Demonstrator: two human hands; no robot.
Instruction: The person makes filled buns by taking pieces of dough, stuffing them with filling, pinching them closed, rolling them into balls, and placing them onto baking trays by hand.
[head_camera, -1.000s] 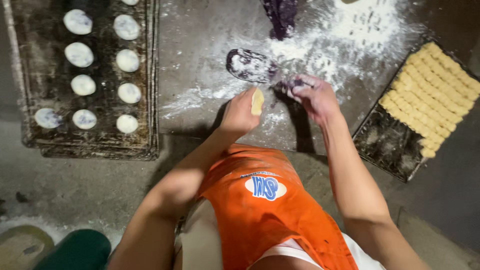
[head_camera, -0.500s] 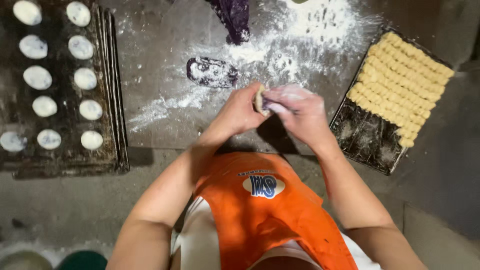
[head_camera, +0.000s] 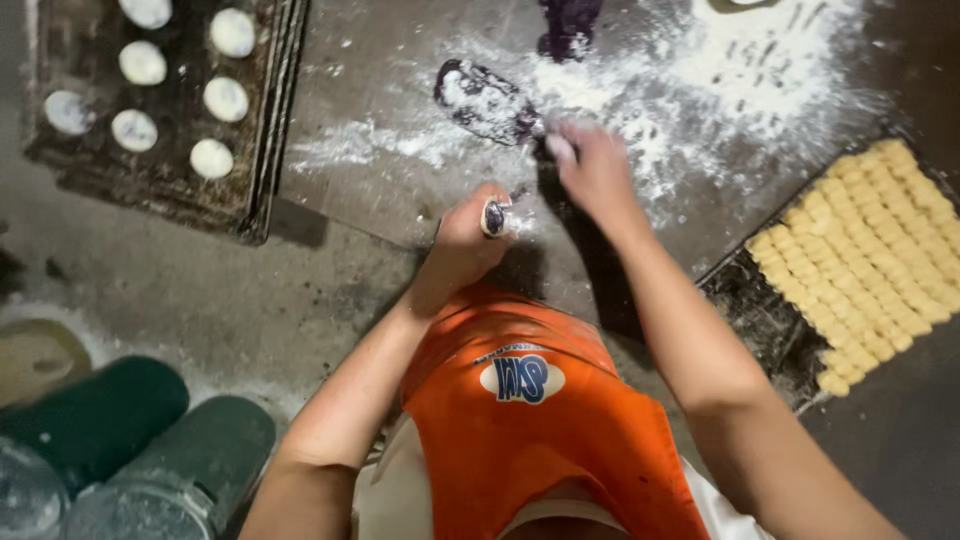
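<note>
Dough piece (head_camera: 495, 216) with dark filling pinched in left hand (head_camera: 468, 240); right hand (head_camera: 592, 168) blurred, grip unclear.

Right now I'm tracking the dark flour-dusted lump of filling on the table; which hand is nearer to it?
Right. The right hand hovers just beside the dark lump, while the left hand sits lower, nearer the apron.
</note>
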